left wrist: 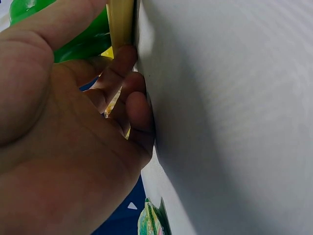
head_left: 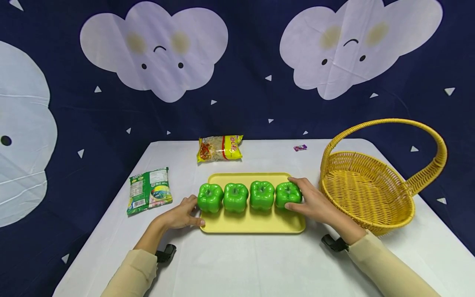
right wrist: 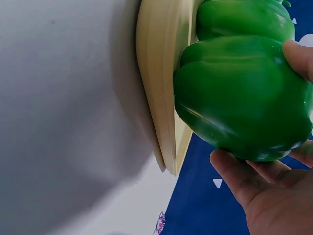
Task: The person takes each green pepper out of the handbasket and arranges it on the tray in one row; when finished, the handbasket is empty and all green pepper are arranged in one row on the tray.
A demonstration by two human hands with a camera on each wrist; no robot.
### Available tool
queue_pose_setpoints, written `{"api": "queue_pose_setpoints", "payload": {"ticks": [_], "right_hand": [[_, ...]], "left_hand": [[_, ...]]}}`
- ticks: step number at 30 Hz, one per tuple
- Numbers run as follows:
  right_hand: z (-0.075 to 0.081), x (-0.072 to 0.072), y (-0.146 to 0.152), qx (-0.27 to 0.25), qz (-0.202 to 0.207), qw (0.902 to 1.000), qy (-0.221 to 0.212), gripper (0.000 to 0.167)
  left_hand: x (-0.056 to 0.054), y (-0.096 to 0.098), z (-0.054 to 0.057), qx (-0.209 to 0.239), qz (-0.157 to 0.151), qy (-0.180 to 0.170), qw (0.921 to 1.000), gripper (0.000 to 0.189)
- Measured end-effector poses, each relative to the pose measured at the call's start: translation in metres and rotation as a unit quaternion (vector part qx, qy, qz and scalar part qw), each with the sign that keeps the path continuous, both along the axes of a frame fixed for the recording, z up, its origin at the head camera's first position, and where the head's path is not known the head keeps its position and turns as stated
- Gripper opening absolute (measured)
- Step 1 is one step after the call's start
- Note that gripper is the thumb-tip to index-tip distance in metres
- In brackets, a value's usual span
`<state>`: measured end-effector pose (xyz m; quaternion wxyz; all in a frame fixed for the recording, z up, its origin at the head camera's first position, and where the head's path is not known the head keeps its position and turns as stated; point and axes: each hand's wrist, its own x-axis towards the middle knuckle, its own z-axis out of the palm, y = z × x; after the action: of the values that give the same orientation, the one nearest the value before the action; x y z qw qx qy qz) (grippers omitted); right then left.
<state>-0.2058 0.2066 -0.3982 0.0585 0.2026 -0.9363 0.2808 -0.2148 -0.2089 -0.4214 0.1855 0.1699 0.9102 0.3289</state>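
Several glossy green bell peppers stand in a row on a yellow tray [head_left: 252, 225]. My right hand [head_left: 315, 202] holds the rightmost bell pepper [head_left: 287, 194], thumb on the near side and fingers on the far side. The right wrist view shows that bell pepper [right wrist: 244, 103] close up, over the tray's rim [right wrist: 159, 88]. My left hand [head_left: 182, 213] rests at the tray's left edge, beside the leftmost bell pepper [head_left: 210, 199]. Its thumb lies by the near left corner. In the left wrist view the fingers [left wrist: 128, 83] are loosely bent against the tray's side [left wrist: 121, 27].
A yellow wicker basket [head_left: 365, 225] with a tall handle stands right of the tray. At the left lies a green snack packet [head_left: 150, 190]. Behind the tray are a yellow food bag [head_left: 220, 148] and a small purple wrapped sweet [head_left: 300, 147]. A white cloth covers the table [head_left: 222, 268].
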Motion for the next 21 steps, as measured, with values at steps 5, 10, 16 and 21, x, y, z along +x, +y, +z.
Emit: {"api": "queue_pose_setpoints", "payload": {"ticks": [5,10,16,21], "right_hand": [[-0.0023,-0.0012,0.0010,0.001,0.004,1.0000,0.007,0.081],[-0.0032,-0.0019,0.0014,0.000,0.003,1.0000,0.008,0.081],[-0.0033,-0.0020,0.0011,-0.001,0.004,1.0000,-0.001,0.082],[-0.0028,-0.0018,0.0005,-0.004,0.006,1.0000,-0.003,0.084]], "left_hand": [[-0.0002,0.0001,-0.0005,0.001,-0.001,0.003,1.0000,0.080],[0.0010,0.0001,-0.0003,0.004,-0.011,0.020,0.9997,0.077],[0.0015,-0.0007,-0.0006,0.005,-0.008,0.018,0.9998,0.077],[0.0002,-0.0006,-0.0014,0.004,-0.005,0.012,0.9999,0.078]]}}
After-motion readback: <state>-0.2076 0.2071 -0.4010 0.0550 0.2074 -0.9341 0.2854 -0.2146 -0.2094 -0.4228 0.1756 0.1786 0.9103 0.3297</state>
